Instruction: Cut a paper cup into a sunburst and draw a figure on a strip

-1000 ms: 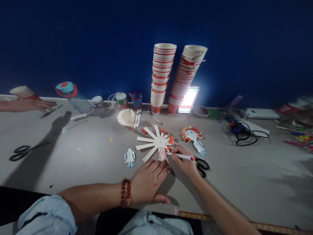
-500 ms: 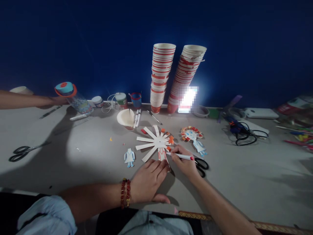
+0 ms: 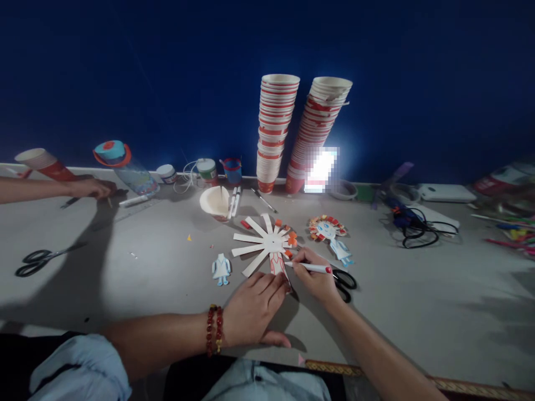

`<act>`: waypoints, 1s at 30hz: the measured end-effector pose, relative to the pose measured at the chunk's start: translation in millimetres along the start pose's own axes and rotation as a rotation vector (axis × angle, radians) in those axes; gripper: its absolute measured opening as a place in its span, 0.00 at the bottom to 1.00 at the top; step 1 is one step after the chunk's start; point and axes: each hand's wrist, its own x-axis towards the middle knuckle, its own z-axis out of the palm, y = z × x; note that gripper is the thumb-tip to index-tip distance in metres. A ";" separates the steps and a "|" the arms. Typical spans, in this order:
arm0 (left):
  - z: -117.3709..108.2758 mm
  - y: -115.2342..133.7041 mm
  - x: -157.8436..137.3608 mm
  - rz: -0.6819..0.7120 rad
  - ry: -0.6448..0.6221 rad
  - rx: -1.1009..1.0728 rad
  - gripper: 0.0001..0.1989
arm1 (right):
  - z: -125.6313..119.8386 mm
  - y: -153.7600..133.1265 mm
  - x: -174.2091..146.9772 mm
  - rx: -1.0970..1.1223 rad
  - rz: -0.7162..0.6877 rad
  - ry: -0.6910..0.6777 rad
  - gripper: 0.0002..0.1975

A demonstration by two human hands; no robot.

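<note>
A cut-open paper cup [image 3: 272, 243] lies flat, its white strips spread like rays and some curled at the right. My left hand [image 3: 257, 306] rests on its lowest strip, fingers stretched out and flat. In my right hand [image 3: 315, 278] is a white marker [image 3: 311, 267] with a red end, its tip at the strip where a red figure outline [image 3: 276, 263] is drawn. Black-handled scissors [image 3: 345, 280] lie partly under my right hand. Left of the cup is a paper dress cutout [image 3: 221, 269] edged in blue; to the right lies a paper doll [image 3: 327, 229] with curled orange hair.
Two tall stacks of paper cups [image 3: 273, 133] stand at the back beside a bright light [image 3: 321, 170]. A co-worker's hand [image 3: 90, 188] reaches in at left near a clear bottle [image 3: 134, 170]. Other scissors [image 3: 39, 260] lie at left, dark cables [image 3: 412, 223] at right.
The co-worker's hand has moved down and away from the bottle, uncovering a leaning paper cup stack behind it. My hands and the marker stay nearly in place.
</note>
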 end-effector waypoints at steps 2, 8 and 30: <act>-0.9 -0.1 0.0 -0.001 -0.008 -0.004 0.52 | 0.1 -0.2 0.0 0.006 0.000 0.004 0.06; -1.7 -0.5 0.5 -0.001 -0.010 -0.006 0.52 | -0.1 -0.9 0.3 0.019 0.003 0.007 0.06; 0.3 -0.6 0.6 0.008 0.010 0.004 0.52 | -1.9 -4.3 0.3 0.027 -0.020 -0.026 0.08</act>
